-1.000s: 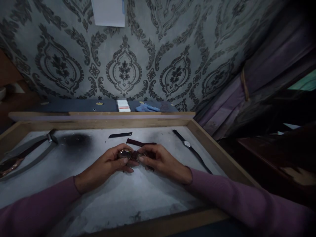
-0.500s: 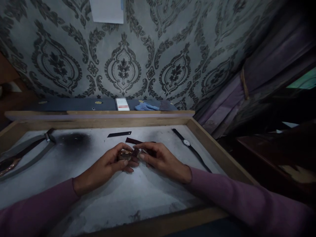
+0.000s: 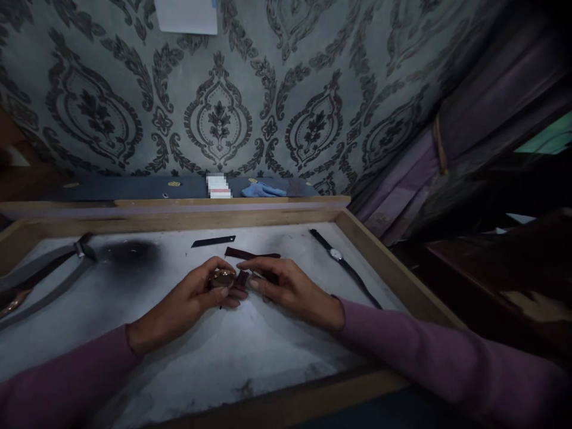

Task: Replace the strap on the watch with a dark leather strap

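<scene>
My left hand (image 3: 203,290) grips a round, gold-rimmed watch case (image 3: 222,278) between thumb and fingers. A short dark red strap piece (image 3: 242,279) extends from the case toward my right hand (image 3: 286,286). The right thumb and index finger are pinched close to that strap; whatever lies between them is too small to name. Just behind the hands, a longer dark red strap (image 3: 250,254) lies on the white work surface (image 3: 179,369).
A black blade (image 3: 213,241) lies behind the hands. To the right is a black-strapped watch (image 3: 336,255), to the left a grey-handled tool (image 3: 67,268). A wooden rim (image 3: 179,222) borders the surface; a blue cloth (image 3: 263,190) lies on the ledge behind.
The view has shifted slightly. My right hand has drawn a little back from the watch case, so the short strap and the longer strap show more fully.
</scene>
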`<action>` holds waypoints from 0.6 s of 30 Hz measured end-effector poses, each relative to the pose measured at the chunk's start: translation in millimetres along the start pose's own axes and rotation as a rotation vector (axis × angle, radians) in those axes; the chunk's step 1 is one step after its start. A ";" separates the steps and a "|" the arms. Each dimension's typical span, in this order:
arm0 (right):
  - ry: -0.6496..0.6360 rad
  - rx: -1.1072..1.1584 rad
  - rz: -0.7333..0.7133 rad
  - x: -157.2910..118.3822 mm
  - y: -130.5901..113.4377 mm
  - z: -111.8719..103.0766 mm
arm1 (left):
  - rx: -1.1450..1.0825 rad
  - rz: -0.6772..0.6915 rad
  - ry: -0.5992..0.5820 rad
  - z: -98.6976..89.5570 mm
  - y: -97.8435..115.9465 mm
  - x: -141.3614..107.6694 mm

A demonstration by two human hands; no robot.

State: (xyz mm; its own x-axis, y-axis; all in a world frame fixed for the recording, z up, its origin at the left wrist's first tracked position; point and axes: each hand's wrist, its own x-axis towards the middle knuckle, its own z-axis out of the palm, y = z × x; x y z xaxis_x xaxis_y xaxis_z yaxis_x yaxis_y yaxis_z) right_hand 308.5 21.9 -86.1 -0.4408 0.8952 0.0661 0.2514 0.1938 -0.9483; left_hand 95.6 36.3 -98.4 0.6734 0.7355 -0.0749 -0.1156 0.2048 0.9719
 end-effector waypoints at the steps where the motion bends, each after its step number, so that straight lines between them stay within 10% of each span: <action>1: 0.000 0.031 0.014 0.6 0.0 0.0 | -0.003 0.000 0.007 -0.6 -0.6 0.0; 18: 0.022 0.302 0.006 9.2 -1.4 -12.9 | 0.359 0.025 0.149 2.3 13.0 12.1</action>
State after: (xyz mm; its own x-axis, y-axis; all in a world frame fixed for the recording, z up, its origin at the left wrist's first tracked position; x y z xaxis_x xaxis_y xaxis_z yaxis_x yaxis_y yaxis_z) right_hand 315.3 35.0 -80.2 -0.4208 0.9049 0.0638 -0.0150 0.0633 -0.9979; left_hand 103.9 46.4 -86.2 0.5567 0.8288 -0.0559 0.1503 -0.0343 0.9881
